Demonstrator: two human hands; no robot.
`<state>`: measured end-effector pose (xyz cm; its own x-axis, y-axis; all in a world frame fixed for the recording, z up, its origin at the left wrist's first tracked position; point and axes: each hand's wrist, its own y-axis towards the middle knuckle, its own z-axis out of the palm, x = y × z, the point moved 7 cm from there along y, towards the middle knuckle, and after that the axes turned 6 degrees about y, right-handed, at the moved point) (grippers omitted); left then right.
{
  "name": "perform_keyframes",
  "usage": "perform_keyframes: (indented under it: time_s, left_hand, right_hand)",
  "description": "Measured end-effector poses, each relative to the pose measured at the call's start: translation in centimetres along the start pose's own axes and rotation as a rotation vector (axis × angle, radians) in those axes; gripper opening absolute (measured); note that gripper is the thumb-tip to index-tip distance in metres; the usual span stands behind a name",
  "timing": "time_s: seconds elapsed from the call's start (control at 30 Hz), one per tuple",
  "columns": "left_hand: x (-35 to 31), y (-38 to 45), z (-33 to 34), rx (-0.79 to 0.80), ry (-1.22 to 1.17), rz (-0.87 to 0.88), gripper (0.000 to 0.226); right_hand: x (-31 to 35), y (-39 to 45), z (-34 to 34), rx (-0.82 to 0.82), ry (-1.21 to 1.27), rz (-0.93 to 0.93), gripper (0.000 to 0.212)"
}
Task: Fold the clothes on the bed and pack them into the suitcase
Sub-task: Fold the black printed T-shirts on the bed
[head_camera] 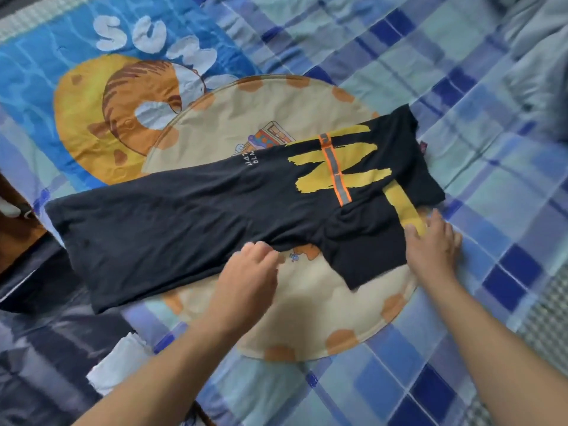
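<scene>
Lying across the bed, a black shirt (184,210) stretches from the left edge toward the right, partly folded lengthwise. Its front shows yellow brush strokes and an orange-edged grey strip (336,170), plus small white lettering near the far edge. One sleeve (362,256) juts out toward the person on the near side, with a yellow band running down to its right edge.

Beneath the shirt sits a round beige cushion (276,109) with orange spots around its rim and a small cartoon print. Under that is a blue checked sheet (461,87); to the far left a bright blue blanket (46,72) shows a yellow ring and white letters. Grey bedding (541,56) is bunched at the far right corner. A white cloth (120,364) lies at the near left, beside a dark shiny surface (46,348) that I cannot identify.

The left hand (250,269) rests at the shirt's near edge, fingers bent down onto the fabric; the picture is blurred, so whether it pinches the cloth or only presses it I cannot tell. The right hand (431,241) lies flat with fingers spread wide, pressing the sleeve's right edge near the yellow band, the thumb on the black cloth.

No suitcase can be made out for certain.
</scene>
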<state>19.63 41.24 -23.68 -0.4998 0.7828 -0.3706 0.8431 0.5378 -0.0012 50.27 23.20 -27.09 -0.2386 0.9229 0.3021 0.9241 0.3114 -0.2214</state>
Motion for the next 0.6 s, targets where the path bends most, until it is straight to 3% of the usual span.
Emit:
perform_keyframes:
  time_s: [0.13,0.23,0.3,0.43,0.6]
  left_hand:
    - [-7.1,5.4,5.2,0.091,0.254,0.319,0.057]
    - [-9.5,7.2,6.4,0.077,0.360,0.455,0.026]
    - [-9.9,7.6,5.8,0.031,0.284,0.437,0.013]
    - [-8.8,5.5,4.2,-0.036,0.088,0.283,0.019]
    - [-7.9,4.6,6.6,0.115,0.131,0.272,0.011]
  right_hand:
    - [-1.0,2.2,-0.5,0.112,0.015,0.062,0.035]
    - [-1.4,1.4,-0.9,0.167,-0.007,0.038,0.015]
    - [-1.7,0.7,-1.7,0.185,0.055,0.060,0.014]
    - [-3.6,-1.8,-4.3,0.163,0.462,0.277,0.016]
    - [-4.9,-5.2,-1.2,0.467,0.641,0.528,0.003]
